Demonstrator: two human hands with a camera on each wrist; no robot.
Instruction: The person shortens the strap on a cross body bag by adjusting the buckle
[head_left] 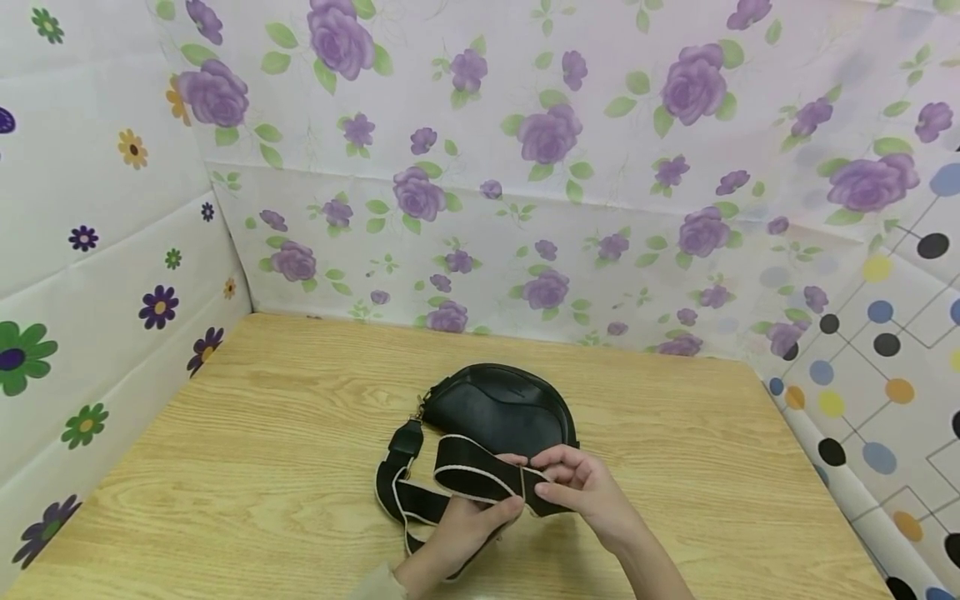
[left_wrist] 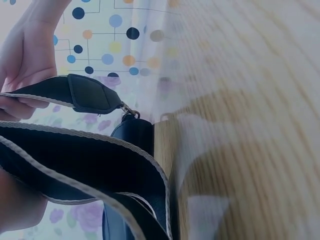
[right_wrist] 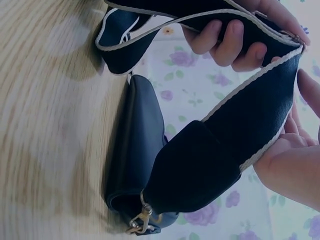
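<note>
A black half-round crossbody bag lies on the wooden table, just beyond both hands. Its wide black strap has pale edging and loops toward the person. My left hand grips the folded strap beside a thin metal slider, thumb on top. In the right wrist view, the left hand's fingers curl over the webbing. To the right of the slider, my right hand pinches the strap between thumb and fingers. A gold clip joins a black strap end tab to the bag.
The light wooden table runs under everything. Behind it hangs a purple-flowered sheet. A flower-print panel stands at the left, and a dotted panel at the right. Another strap tab lies at the bag's left end.
</note>
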